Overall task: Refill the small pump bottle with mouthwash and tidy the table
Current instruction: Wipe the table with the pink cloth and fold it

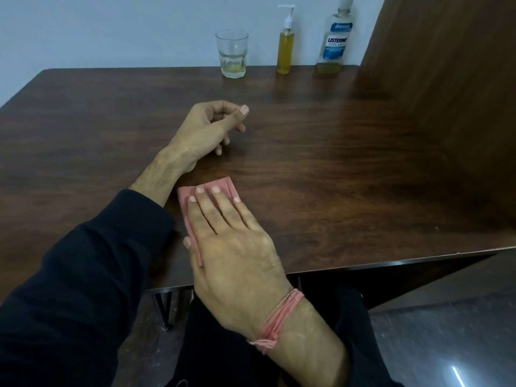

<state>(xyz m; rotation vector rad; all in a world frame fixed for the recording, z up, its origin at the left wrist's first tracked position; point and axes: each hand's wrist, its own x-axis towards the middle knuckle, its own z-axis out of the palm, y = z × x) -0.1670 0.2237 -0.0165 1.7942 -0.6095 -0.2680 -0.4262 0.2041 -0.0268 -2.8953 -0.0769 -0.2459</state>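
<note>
The dark wood-grain desk (321, 169) is occupying most of the view, with a brown panel (446, 79) standing along its right side. The left arm, in a dark sleeve (83, 275), is reaching forward across the desk, and the left hand (205, 129) is resting on its outer edge near the desk's centre, fingers loosely curled and thumb raised, gripping nothing. The right hand (231, 244) is lying palm down near the front edge, fingers extended flat and slightly spread, pressing on a folded pink cloth (220, 184) that is showing beyond the fingertips and along the thumb side. A pink thread band (279, 317) is circling the right wrist. At the far edge, against the wall, three items are standing upright in a row, well apart from both hands: the mouthwash bottle (335, 43) at right, holding only a low level of yellowish liquid; the small pump bottle (286, 43) in the middle, nearly full of yellow liquid; and a clear glass (232, 54) at left, holding a little pale liquid.
</note>
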